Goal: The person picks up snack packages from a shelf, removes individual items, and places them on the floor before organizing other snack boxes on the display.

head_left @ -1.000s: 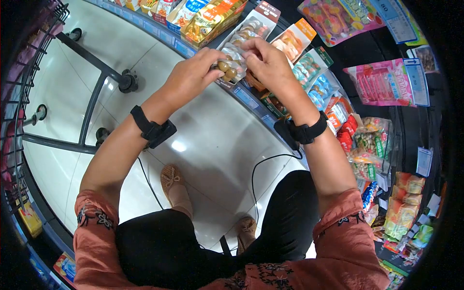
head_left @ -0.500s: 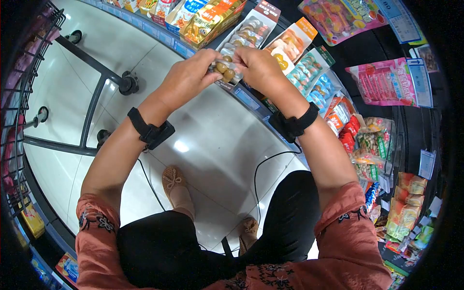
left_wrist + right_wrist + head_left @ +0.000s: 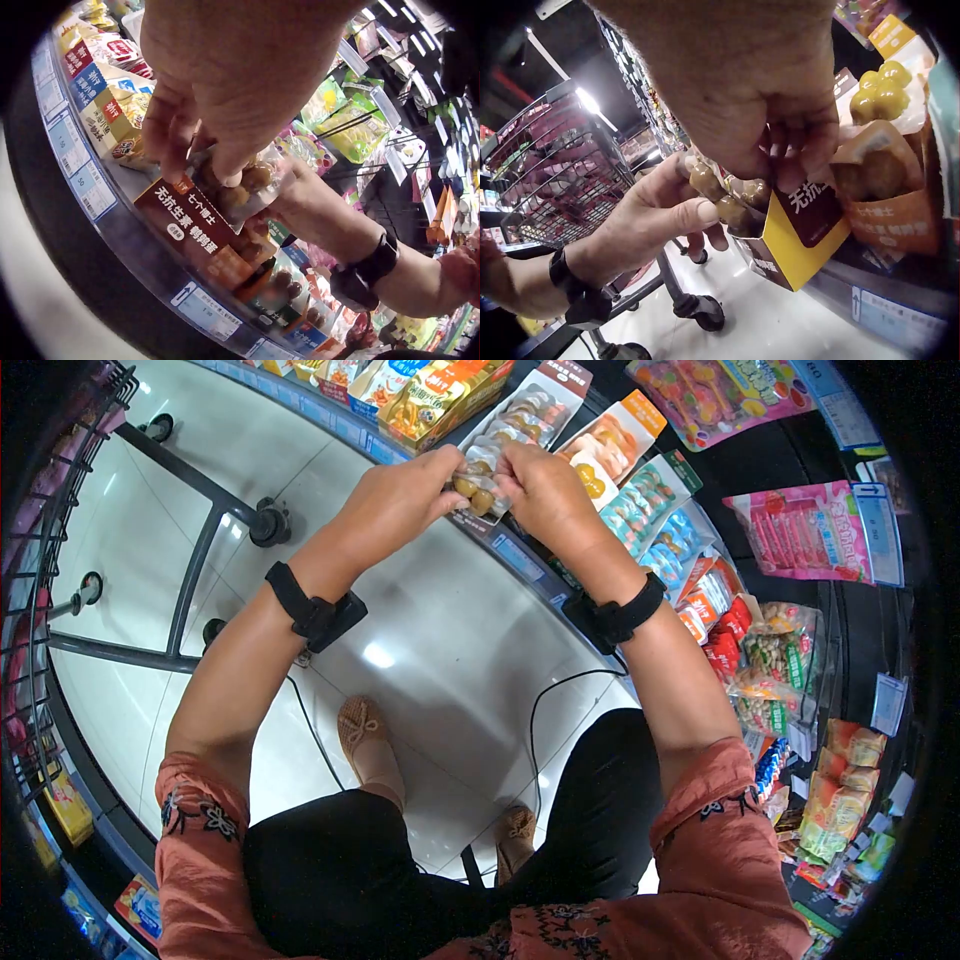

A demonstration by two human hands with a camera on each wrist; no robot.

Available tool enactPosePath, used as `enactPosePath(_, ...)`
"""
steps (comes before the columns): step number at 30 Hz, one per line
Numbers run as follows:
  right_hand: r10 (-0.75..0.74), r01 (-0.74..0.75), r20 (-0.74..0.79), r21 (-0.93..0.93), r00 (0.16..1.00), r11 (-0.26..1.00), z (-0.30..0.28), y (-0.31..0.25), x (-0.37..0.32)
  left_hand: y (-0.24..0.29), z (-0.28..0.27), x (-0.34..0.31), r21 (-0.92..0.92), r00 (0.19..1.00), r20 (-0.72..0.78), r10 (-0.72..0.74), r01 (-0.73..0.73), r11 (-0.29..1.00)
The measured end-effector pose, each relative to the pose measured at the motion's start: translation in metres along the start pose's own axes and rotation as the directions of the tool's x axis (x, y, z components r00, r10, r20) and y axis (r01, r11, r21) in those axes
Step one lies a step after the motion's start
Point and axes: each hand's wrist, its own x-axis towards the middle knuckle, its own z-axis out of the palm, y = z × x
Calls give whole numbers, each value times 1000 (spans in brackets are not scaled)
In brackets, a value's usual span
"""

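Note:
A clear packet of brown quail eggs [image 3: 480,497] lies between the two hands at the front of an open display box [image 3: 187,225] with a dark red front. My left hand [image 3: 405,490] pinches the packet from the left, its thumb [image 3: 697,215] lying along the eggs in the right wrist view. From the other side, my right hand [image 3: 550,490] grips the packet's edge with curled fingers, close over the box. More clear packets [image 3: 520,420] fill the box behind. The right fingertips are partly hidden in the head view.
To the right stand boxes of orange [image 3: 610,445], teal [image 3: 645,505] and blue packets [image 3: 680,545]; gold snack boxes [image 3: 440,400] are on the left. Price labels [image 3: 515,555] line the shelf edge. A wheeled cart [image 3: 562,169] stands to the left. Pink bags [image 3: 800,532] hang on the right.
The right hand has come from above the box's packets down to the near packet's right edge. Both hands have since shifted slightly toward the shelf, the left hand keeping its hold on the packet.

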Motion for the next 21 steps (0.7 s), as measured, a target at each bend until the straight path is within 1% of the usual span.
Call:
enactPosePath(4, -39, 38, -28, -24, 999, 999, 3, 3, 1, -5, -5, 6, 5, 999, 49, 15, -15, 1000)
enactPosePath(7, -42, 39, -37, -57, 998, 998, 6, 2, 0, -5, -11, 11, 30, 991, 132, -10, 6, 1000)
enactPosePath(10, -50, 46, -54, -72, 997, 996, 8, 1, -1, -5, -12, 10, -46, 992, 92, 88, -84, 995)
enactPosePath(13, -63, 58, -60, -83, 996, 995, 8, 1, -1, -3, -13, 10, -33, 986, 108, 125, -122, 992)
enactPosePath(15, -90, 84, -55, -97, 994, 992, 7, 2, -1, 4, -14, 8, -65, 987, 137, 83, -75, 995)
enactPosePath(19, -53, 48, -48, -93, 997, 994, 9, 1, -1, 11, -15, 6, -99, 987, 152, 45, -30, 995)
enactPosePath(21, -57, 52, -61, -90, 996, 995, 9, 1, -1, 8, -16, 6, -101, 985, 147, 86, -71, 992)
